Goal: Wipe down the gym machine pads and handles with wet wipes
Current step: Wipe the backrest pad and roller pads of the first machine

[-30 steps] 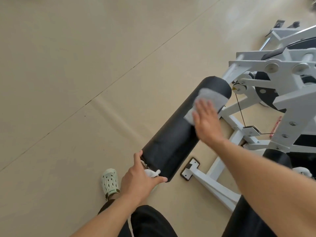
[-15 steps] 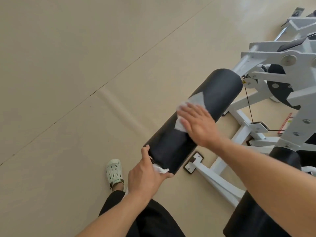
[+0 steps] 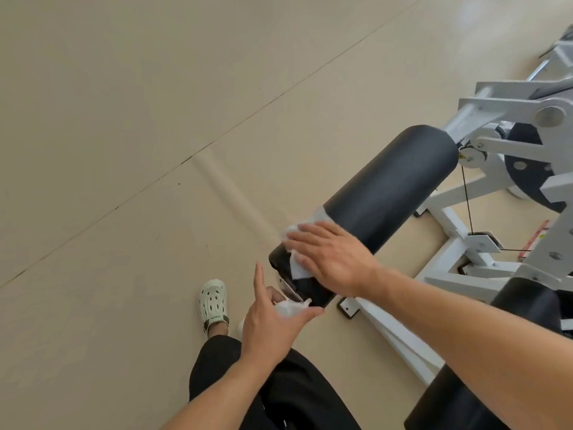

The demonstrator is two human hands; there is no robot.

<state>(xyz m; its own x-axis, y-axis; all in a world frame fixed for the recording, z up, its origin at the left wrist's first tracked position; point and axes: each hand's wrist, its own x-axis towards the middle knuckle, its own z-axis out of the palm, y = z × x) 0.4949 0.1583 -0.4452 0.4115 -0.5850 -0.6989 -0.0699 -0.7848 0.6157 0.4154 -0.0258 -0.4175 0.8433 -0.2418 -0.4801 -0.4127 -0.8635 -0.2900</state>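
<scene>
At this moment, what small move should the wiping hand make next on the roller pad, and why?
Probably carry the wipe off over the near end of the black roller pad and around its end face. The right hand presses the wipe flat close to that end, and the left hand, holding a crumpled wipe, is at the end cap.

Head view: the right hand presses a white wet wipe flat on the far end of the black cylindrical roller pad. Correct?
Not quite. In the head view the right hand presses the white wet wipe flat on the near end of the black cylindrical roller pad.
</scene>
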